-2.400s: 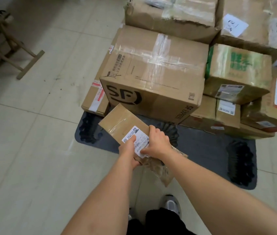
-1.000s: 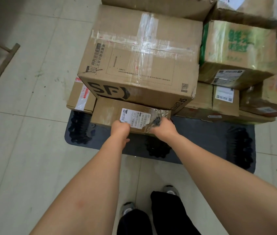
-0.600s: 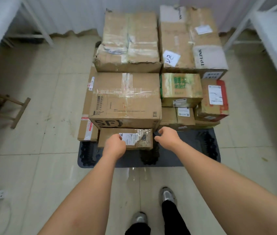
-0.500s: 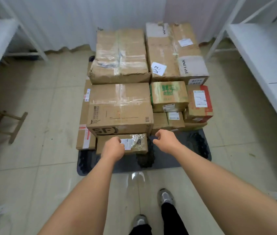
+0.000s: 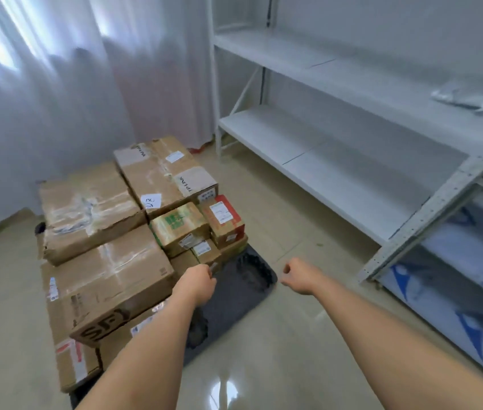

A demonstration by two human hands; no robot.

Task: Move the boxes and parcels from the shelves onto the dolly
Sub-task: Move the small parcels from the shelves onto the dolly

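Note:
The dark grey dolly point(image 5: 236, 294) lies on the floor, stacked with cardboard boxes. A large SF box point(image 5: 107, 285) sits at its front, and a flat taped parcel point(image 5: 142, 324) lies below it, partly hidden by my left forearm. My left hand point(image 5: 201, 284) hovers over the dolly's front edge with curled fingers, holding nothing. My right hand point(image 5: 296, 276) hangs loosely curled over the floor right of the dolly, also without anything in it. A pale plastic-wrapped parcel point(image 5: 459, 97) lies on an upper board of the white shelf unit point(image 5: 338, 173) at the right.
Behind the SF box stand a worn taped box point(image 5: 86, 208), a TP-Link box point(image 5: 160, 176), a green-printed box point(image 5: 179, 226) and a red one point(image 5: 222, 217). White curtains point(image 5: 57, 84) hang at the back. Blue-patterned sheets point(image 5: 471, 291) fill the shelf at the near right.
Both hands set the flat parcel on the dolly under the SF box and let go of it. The view has risen and swung right, bringing the white shelves into sight.

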